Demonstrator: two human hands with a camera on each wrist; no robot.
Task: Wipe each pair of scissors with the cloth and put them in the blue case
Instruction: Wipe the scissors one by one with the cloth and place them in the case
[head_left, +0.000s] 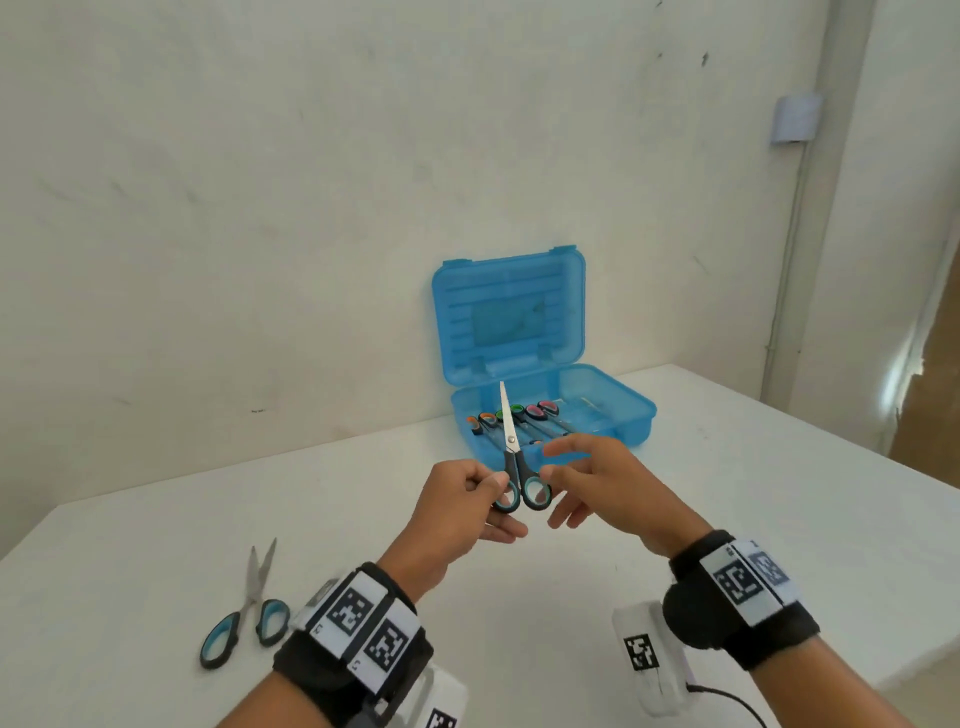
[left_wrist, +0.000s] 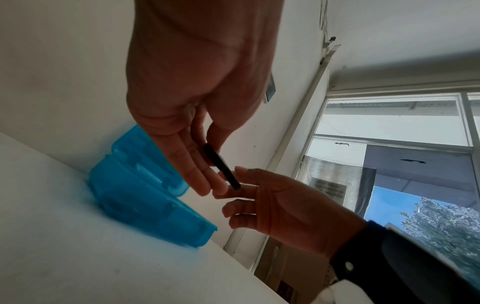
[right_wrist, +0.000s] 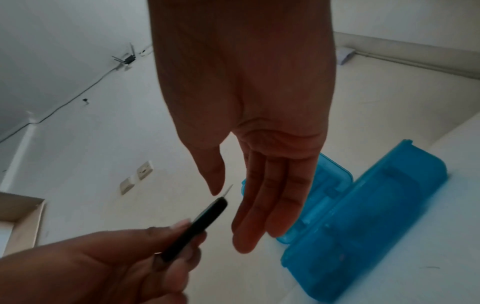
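Blue-handled scissors (head_left: 514, 467) stand blade-up, pinched by the left hand (head_left: 462, 499) before the open blue case (head_left: 545, 395); right hand (head_left: 597, 483) beside them, fingers relaxed, holding nothing. Only the head view shows another pair (head_left: 244, 618) on the counter (head_left: 727, 493).

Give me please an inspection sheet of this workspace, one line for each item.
Surface: white table, bare where visible.
Job's things: open translucent blue plastic case holding several scissors; black-and-teal-handled scissors held up; second teal-handled pair lying slightly open; no cloth seen.
Clutter: nothing seen.
Grippers: left hand pinches a handle; right hand open beside it.
Cables: black cable near right wrist.
Surroundings: white wall.
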